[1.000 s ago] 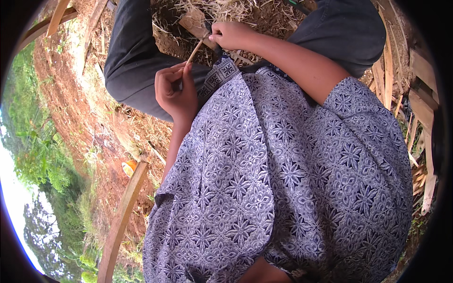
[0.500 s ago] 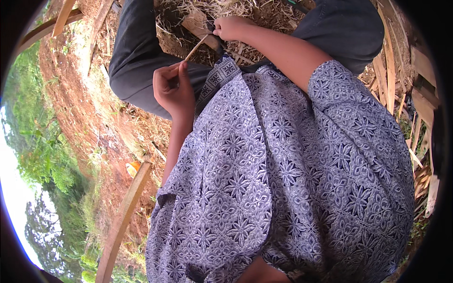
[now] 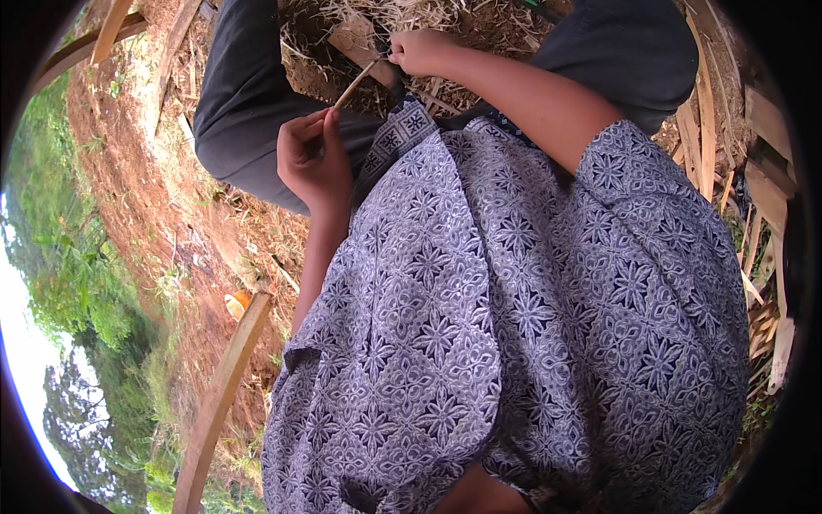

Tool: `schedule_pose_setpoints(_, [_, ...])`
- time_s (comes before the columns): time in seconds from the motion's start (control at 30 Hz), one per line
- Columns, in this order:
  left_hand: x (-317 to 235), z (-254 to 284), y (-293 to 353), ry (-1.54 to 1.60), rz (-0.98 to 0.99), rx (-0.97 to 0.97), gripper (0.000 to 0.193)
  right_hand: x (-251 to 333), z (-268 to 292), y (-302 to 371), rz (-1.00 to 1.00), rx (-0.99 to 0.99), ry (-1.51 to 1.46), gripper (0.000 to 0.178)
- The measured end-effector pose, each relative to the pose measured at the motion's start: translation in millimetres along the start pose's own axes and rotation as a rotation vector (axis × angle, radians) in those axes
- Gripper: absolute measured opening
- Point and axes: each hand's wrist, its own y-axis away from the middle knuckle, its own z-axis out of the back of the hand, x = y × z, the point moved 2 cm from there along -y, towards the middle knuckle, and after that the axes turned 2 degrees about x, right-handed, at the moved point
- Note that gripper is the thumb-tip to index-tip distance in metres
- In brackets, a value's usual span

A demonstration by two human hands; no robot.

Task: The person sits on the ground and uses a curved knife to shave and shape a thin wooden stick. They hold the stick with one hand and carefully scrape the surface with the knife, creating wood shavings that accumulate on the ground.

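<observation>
No readable text, no labels, no brands, no numbers, no signs

The stick (image 3: 354,85) is thin, straight and pale tan, like bare wood. Its near end is pinched between the thumb and fingers of the left grip (image 3: 312,158), which partly hide it. From there it slants forward and to the right, its far end just short of the right grip (image 3: 421,52). Beside that end, just left of the right grip, is a dark thing (image 3: 382,48), too small to make out.
</observation>
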Motion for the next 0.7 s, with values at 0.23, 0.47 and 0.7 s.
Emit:
schedule_pose_setpoints(0.23, [-8, -6, 5, 0.024, -0.023, -0.008, 0.012, 4, 11, -6, -0.009, 0.016, 0.144, 0.031])
schedule_pose_setpoints(0.47, [-10, -7, 4, 0.014, -0.037, -0.036, 0.015, 21, 29, 10, 0.046, 0.091, 0.025, 0.029])
schedule_pose_setpoints(0.7, [-20, -10, 3, -0.024, -0.046, -0.017, 0.015, 15, 27, 4, -0.02, 0.018, 0.122, 0.029])
